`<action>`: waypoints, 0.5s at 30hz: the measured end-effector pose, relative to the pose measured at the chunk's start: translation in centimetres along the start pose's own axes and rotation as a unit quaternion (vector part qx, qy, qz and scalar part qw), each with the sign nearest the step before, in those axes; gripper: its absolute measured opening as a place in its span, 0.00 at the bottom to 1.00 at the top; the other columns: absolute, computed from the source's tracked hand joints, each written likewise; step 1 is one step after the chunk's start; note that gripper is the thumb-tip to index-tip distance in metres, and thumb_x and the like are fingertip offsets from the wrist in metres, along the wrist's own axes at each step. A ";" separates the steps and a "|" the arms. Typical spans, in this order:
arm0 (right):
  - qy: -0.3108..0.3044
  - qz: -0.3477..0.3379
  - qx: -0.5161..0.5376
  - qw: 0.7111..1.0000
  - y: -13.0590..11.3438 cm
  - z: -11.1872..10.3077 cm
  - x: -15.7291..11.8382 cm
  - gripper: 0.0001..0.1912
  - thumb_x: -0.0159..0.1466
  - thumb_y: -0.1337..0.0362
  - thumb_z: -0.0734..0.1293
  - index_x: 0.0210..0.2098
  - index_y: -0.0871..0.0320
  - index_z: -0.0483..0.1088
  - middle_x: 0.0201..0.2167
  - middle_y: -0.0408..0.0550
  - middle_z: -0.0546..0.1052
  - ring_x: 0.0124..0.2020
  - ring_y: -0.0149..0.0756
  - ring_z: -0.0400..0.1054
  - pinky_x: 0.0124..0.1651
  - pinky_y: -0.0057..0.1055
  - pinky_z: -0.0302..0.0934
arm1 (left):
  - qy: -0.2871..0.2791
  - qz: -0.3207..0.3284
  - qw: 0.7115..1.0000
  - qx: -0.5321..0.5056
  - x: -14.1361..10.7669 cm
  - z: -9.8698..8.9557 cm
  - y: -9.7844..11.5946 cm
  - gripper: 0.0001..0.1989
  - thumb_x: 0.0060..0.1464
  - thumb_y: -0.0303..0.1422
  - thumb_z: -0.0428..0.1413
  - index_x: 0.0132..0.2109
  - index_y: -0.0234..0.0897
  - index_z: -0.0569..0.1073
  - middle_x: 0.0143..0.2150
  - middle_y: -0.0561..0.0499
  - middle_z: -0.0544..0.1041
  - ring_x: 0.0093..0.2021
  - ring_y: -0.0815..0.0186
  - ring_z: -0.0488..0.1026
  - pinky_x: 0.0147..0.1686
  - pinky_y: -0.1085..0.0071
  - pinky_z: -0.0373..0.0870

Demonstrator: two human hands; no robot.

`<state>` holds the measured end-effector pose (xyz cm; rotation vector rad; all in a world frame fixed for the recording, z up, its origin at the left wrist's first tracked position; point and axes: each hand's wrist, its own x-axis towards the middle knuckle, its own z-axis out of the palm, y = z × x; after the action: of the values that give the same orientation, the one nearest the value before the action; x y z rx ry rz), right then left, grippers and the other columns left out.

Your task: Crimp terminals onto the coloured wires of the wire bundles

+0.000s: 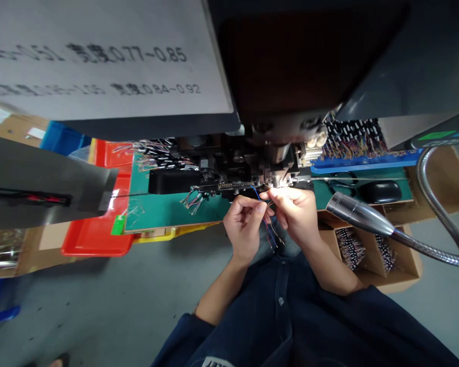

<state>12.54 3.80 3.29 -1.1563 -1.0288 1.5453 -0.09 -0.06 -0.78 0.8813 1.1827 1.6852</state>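
Observation:
Both my hands are close together at the front of a dark machine (pixel 237 158). Between thumb and fingers, my left hand (pixel 245 224) pinches thin coloured wires (pixel 271 234), whose loose ends hang below the fingers. A blue strand rises from there toward the machine's metal head (pixel 277 178). My right hand (pixel 296 211) is closed in a pinch on the same wires, its fingertips right at the lit metal head. What lies exactly between the fingertips is too small to make out. A small cluster of wires (pixel 194 201) hangs over the green mat to the left.
A gooseneck lamp (pixel 359 214) reaches in from the right, near my right forearm. On the green mat (pixel 168 211) lie wire bundles (pixel 156 153). Red trays (pixel 99 237) stand at left. A blue tray (pixel 367 162) of wires and a cardboard box (pixel 401 280) are at right.

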 end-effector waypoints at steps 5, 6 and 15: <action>-0.009 -0.027 -0.013 1.000 -0.7 0.0 -0.3 0.19 0.73 0.47 0.78 0.37 0.55 0.90 0.17 0.39 0.74 0.14 0.27 0.56 0.19 0.28 0.57 | -0.015 0.003 1.000 -0.014 -0.3 -0.3 -0.4 0.12 0.72 0.40 0.72 0.42 0.41 0.81 0.30 0.56 0.81 0.25 0.71 0.76 0.28 0.76 0.76; -0.009 -0.030 -0.017 0.999 -0.8 0.0 -0.3 0.19 0.73 0.46 0.78 0.37 0.55 0.90 0.17 0.40 0.75 0.14 0.27 0.57 0.18 0.28 0.56 | -0.020 0.000 1.000 -0.017 -0.3 -0.3 -0.4 0.12 0.72 0.40 0.72 0.42 0.41 0.81 0.30 0.56 0.81 0.25 0.71 0.76 0.28 0.75 0.76; -0.058 -0.037 -0.055 0.996 -1.4 -0.7 -0.4 0.23 0.70 0.40 0.82 0.40 0.55 0.89 0.18 0.42 0.77 0.18 0.33 0.65 0.20 0.31 0.58 | -0.063 -0.025 0.998 -0.017 -0.4 -0.4 0.0 0.14 0.70 0.41 0.74 0.41 0.41 0.81 0.28 0.56 0.80 0.24 0.69 0.77 0.26 0.74 0.76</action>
<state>13.50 3.79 4.58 -1.1012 -1.2334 1.5273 -0.31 -0.56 -0.98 0.9153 1.0785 1.5807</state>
